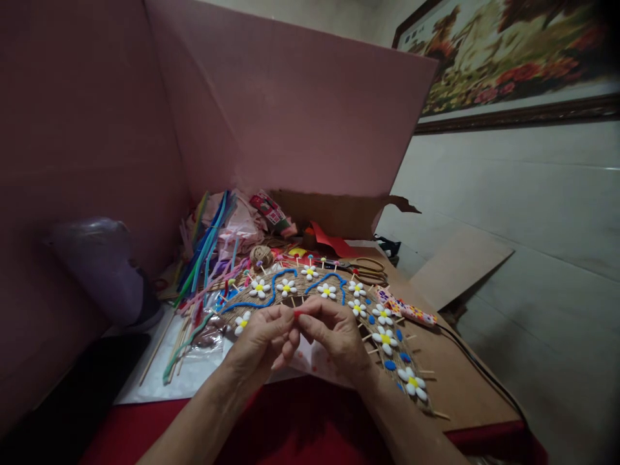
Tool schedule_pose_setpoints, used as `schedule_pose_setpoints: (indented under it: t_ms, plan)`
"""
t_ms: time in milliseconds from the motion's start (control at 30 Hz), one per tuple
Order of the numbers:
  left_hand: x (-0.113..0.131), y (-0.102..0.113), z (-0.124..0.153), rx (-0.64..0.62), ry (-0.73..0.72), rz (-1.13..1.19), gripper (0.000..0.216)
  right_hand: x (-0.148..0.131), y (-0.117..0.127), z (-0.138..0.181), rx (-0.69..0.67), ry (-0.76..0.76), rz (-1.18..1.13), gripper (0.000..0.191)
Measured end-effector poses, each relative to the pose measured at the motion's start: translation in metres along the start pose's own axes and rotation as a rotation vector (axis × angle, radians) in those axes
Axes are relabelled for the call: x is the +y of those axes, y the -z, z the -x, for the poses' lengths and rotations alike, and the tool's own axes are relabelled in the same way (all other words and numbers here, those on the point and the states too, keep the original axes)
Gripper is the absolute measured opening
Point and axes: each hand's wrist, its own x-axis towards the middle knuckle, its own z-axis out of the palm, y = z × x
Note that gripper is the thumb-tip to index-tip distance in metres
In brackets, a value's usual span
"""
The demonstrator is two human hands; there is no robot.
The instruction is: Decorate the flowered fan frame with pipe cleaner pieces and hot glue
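Observation:
My left hand (266, 334) and my right hand (336, 328) meet at the fingertips in the middle of the view. Thumbs and forefingers of both pinch a small red piece (297, 314), mostly covered, so its material is unclear. Just beyond and to the right of them lies a curved, twine-wrapped craft piece (300, 284). It bears several white flowers (386, 340) with yellow centres, blue wavy strips (274, 292) and blue dots (390, 365). Thin sticks jut from its edges; those along the far edge carry small coloured tips (355, 272).
Fuzzy craft stems (206, 242) are piled at the back left beside a ball of twine (260, 256). Scissors (365, 265) lie behind the craft piece. A flower-patterned corded tool (407, 311) rests on brown board (465, 387) at right. Pink panels (290, 123) stand behind.

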Motion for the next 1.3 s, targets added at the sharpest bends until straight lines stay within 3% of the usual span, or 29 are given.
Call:
schedule_pose_setpoints:
  t_ms: [233,633,1300]
  plan:
    - [-0.001,0.002,-0.002,0.012,-0.012,-0.018,0.029,0.002,0.003,-0.001,0.038,0.100,0.185,0.011]
    - [-0.004,0.009,-0.006,-0.048,0.043,0.041,0.030,0.003,0.003,0.001,0.002,0.073,0.187,0.006]
    - [-0.005,0.007,-0.006,-0.042,0.053,0.051,0.035,0.005,0.002,0.002,-0.009,0.030,0.155,0.008]
